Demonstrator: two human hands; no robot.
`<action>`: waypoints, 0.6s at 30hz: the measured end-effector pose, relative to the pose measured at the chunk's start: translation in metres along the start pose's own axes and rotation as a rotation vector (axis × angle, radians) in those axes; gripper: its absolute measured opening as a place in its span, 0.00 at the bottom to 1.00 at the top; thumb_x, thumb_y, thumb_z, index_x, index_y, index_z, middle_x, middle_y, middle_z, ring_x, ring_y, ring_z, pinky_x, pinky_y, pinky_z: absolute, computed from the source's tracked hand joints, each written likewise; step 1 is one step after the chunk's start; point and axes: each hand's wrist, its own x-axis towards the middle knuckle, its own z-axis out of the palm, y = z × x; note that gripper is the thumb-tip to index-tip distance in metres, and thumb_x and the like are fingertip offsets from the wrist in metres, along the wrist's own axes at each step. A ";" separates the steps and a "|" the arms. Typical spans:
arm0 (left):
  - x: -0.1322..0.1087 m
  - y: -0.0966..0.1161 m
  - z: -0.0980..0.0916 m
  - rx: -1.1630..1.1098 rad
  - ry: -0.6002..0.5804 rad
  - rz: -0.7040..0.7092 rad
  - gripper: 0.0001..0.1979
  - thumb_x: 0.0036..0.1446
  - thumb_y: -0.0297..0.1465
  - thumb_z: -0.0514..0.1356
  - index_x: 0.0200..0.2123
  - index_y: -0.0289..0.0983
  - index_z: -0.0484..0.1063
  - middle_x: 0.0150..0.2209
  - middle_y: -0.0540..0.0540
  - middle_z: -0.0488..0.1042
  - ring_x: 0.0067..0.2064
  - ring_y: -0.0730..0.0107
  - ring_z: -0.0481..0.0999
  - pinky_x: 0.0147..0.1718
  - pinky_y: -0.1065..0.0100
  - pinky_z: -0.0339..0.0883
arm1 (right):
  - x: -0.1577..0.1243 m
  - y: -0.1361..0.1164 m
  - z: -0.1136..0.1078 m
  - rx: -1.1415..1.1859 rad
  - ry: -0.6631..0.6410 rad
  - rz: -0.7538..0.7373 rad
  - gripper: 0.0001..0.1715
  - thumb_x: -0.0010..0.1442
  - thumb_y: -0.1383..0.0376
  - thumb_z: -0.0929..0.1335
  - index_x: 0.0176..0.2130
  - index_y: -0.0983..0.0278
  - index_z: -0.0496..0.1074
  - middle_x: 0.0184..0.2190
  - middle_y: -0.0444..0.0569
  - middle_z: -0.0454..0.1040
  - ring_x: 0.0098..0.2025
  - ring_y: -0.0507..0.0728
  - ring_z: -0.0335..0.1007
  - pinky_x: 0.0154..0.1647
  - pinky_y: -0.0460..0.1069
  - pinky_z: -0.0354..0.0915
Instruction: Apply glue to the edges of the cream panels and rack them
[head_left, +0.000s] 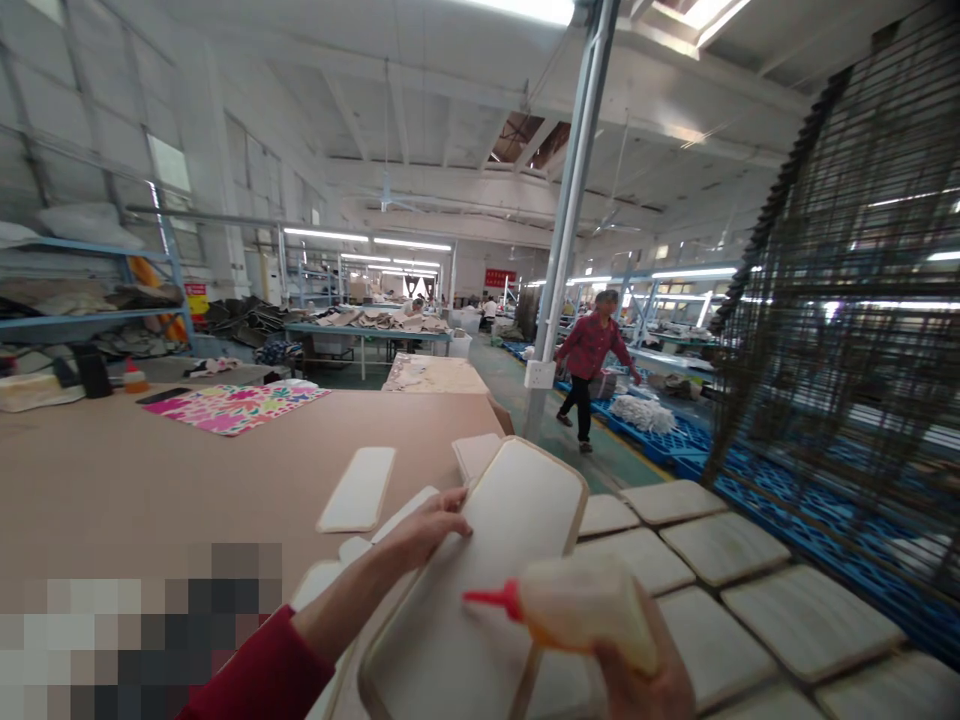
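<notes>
My left hand (433,525) grips the edge of a long white panel (510,530) with rounded corners and a tan rim, thumb on its face. The panel is tilted in front of me. In my right hand (645,670) is a glue bottle (585,605), translucent with amber liquid inside and a red nozzle. It lies nearly level over the panel, nozzle pointing left; whether the tip touches the surface I cannot tell. Motion blurs the bottle and the right hand. A smaller white panel (358,488) lies flat on the brown table (247,470), with several others partly hidden under my left arm.
Rows of pale panels (810,615) spread at the lower right. A floral cloth (236,405), a phone (163,396) and another red-tipped bottle (135,378) are on the table's far left. A metal post (562,220) stands ahead. A person (596,355) walks in the aisle beside blue pallets (675,450).
</notes>
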 end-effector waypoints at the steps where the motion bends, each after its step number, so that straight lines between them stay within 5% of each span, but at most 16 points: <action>1: -0.002 0.001 0.002 -0.008 -0.023 0.005 0.32 0.33 0.23 0.56 0.48 0.36 0.74 0.35 0.49 0.78 0.34 0.66 0.74 0.33 0.70 0.66 | 0.015 -0.011 0.003 0.024 0.068 -0.051 0.44 0.41 0.49 0.77 0.52 0.64 0.65 0.42 0.52 0.73 0.40 0.61 0.71 0.38 0.48 0.68; 5: -0.003 0.002 0.008 -0.044 -0.092 0.022 0.33 0.33 0.23 0.56 0.49 0.36 0.73 0.34 0.48 0.78 0.30 0.68 0.73 0.30 0.70 0.65 | 0.044 -0.025 0.004 -0.045 0.176 -0.192 0.42 0.41 0.49 0.77 0.50 0.67 0.67 0.40 0.53 0.73 0.40 0.60 0.70 0.38 0.47 0.68; 10: 0.002 -0.001 0.000 -0.040 -0.021 0.078 0.30 0.33 0.22 0.56 0.45 0.36 0.75 0.35 0.49 0.78 0.34 0.67 0.74 0.34 0.71 0.66 | 0.009 0.006 -0.014 0.003 -0.084 0.074 0.47 0.39 0.47 0.77 0.51 0.68 0.65 0.39 0.55 0.75 0.39 0.61 0.72 0.35 0.46 0.68; 15: 0.002 0.006 0.010 -0.018 -0.107 0.024 0.32 0.34 0.22 0.56 0.48 0.35 0.74 0.35 0.47 0.78 0.32 0.65 0.75 0.32 0.69 0.66 | 0.038 -0.017 -0.020 0.163 0.202 -0.097 0.45 0.35 0.56 0.80 0.51 0.64 0.67 0.37 0.46 0.74 0.36 0.54 0.70 0.36 0.41 0.67; 18: 0.008 0.004 0.016 -0.035 -0.111 0.021 0.33 0.33 0.23 0.56 0.49 0.35 0.73 0.34 0.47 0.79 0.31 0.65 0.75 0.31 0.69 0.67 | 0.035 -0.022 -0.023 0.164 0.165 -0.085 0.42 0.39 0.54 0.79 0.50 0.64 0.67 0.38 0.48 0.75 0.38 0.55 0.71 0.38 0.41 0.67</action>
